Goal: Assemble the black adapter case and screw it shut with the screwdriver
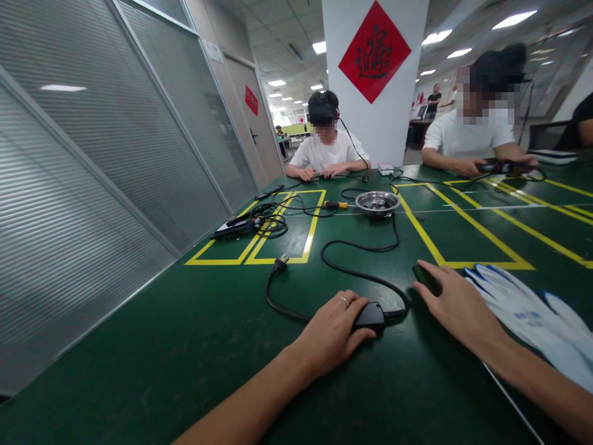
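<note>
My left hand (336, 330) rests on the green table with its fingers curled over a small black box (370, 315) on a black cable. The cable (352, 269) loops away from the box and ends in a plug (279, 264) lying flat. My right hand (451, 300) lies to the right of the box, fingers stretched out flat, fingertips touching a small dark object (424, 275) on the table. It holds nothing.
White work gloves (532, 315) lie at the right beside my right arm. A metal bowl (377, 201), a yellow-handled screwdriver (336, 204) and a tangle of cables (252, 224) sit farther back. Two people sit across the table (185, 346). A glass partition runs along the left.
</note>
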A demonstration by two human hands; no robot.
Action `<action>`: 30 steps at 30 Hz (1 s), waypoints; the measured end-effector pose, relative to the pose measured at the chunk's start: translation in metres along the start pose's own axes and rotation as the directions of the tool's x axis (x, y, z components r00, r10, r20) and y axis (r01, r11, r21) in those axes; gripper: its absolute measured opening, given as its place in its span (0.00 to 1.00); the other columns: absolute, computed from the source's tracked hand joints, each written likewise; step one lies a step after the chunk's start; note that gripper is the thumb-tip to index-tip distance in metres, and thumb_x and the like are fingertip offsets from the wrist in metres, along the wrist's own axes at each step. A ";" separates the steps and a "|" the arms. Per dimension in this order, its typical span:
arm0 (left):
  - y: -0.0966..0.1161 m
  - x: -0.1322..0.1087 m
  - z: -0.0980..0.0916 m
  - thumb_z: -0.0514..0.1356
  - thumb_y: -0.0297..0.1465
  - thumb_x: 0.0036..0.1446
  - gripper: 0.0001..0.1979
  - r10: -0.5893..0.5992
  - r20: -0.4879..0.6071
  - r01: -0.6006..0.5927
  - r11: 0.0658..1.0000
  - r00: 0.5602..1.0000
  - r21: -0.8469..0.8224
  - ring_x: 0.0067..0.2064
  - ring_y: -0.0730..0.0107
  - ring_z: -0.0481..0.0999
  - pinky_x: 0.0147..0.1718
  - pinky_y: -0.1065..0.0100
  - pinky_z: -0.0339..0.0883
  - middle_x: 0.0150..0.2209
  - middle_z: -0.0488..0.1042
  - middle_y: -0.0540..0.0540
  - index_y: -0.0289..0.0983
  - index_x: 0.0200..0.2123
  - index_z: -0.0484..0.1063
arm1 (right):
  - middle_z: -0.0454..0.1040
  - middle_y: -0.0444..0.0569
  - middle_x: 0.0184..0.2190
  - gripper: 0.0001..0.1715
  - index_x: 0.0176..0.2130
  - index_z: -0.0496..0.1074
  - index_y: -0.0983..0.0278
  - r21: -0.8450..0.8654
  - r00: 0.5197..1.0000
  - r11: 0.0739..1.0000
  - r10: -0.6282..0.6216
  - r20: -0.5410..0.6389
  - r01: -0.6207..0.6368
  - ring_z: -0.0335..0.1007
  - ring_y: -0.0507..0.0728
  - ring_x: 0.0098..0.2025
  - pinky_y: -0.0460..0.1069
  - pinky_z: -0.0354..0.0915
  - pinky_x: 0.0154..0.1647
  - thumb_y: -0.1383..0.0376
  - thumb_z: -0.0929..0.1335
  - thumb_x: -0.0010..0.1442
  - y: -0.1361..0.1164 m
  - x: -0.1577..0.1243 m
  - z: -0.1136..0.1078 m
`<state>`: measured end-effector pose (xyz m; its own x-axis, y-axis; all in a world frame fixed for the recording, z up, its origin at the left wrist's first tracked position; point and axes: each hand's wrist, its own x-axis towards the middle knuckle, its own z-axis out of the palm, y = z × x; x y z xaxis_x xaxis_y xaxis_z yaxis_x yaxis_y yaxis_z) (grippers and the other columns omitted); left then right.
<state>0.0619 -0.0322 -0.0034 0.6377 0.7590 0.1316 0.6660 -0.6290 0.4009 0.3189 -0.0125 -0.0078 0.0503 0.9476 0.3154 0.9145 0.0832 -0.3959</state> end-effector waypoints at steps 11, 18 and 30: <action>-0.047 -0.019 -0.039 0.51 0.36 0.65 0.19 -0.154 -0.045 0.159 0.973 0.987 0.167 0.52 0.57 0.65 0.56 0.53 0.58 0.52 0.63 0.41 0.37 0.57 0.59 | 0.66 0.63 0.52 0.32 0.57 0.63 0.70 -0.078 0.987 0.984 -0.159 0.019 0.160 0.63 0.67 0.52 0.63 0.64 0.50 0.53 0.57 0.63 0.001 -0.011 0.009; -0.052 -0.019 -0.039 0.53 0.36 0.64 0.15 -0.148 0.005 0.148 0.988 0.989 0.047 0.50 0.60 0.67 0.54 0.56 0.61 0.50 0.64 0.43 0.39 0.52 0.63 | 0.68 0.50 0.51 0.23 0.56 0.64 0.58 0.078 0.870 0.889 -0.457 0.186 0.451 0.67 0.57 0.51 0.55 0.67 0.52 0.58 0.61 0.63 -0.061 -0.015 0.018; -0.061 -0.025 -0.056 0.54 0.37 0.63 0.21 -0.138 0.036 0.136 0.988 0.990 0.073 0.50 0.59 0.69 0.52 0.57 0.62 0.51 0.65 0.42 0.42 0.58 0.61 | 0.70 0.51 0.48 0.19 0.49 0.67 0.64 0.040 0.783 0.814 -0.571 0.246 0.580 0.69 0.55 0.45 0.55 0.69 0.45 0.58 0.64 0.61 -0.093 0.008 0.067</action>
<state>-0.0167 -0.0028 0.0199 0.5528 0.8322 0.0422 0.7727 -0.5309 0.3480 0.2071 0.0075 -0.0259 -0.5814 0.7708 0.2604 0.7571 0.6298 -0.1739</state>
